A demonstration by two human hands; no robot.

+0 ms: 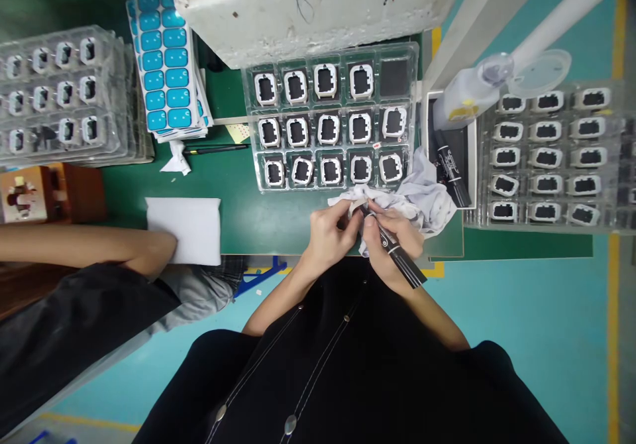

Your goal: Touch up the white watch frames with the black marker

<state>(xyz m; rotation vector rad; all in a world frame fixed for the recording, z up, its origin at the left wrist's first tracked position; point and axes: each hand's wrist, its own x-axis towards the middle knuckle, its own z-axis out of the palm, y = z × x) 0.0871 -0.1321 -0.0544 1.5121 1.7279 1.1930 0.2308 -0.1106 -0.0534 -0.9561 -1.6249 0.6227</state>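
Marker print: white lettering and stripes run along the barrel of the black marker [403, 258]; too small to read.
Second pen: a similar dark pen [451, 169] with white print, also unreadable, lies in the open box [472, 166] near the bottle [460, 98].
Bottle marking: a yellow patch on the pale side, blurred.
Label sheets [166, 56]: a stack, the top one bearing two columns of rounded blue labels with tiny pale marks, not legible.
White block [322, 13]: a looped scribble and a few dark marks on its side.
Held part: a small pale part [357, 203], mostly hidden by fingers, over the crumpled white cloth [424, 195] near the front edge of the green surface [278, 222].
Marker body: glossy black, slanting out of the grip; its upper end is hidden at the part.
Left hand [330, 233]: fingertips pinched on the part.
Right hand [392, 237]: closed around the marker, just beside the left.
Clear tray [416, 56]: rows of white, rounded-square frames [325, 68] with dark centres, behind both hands.
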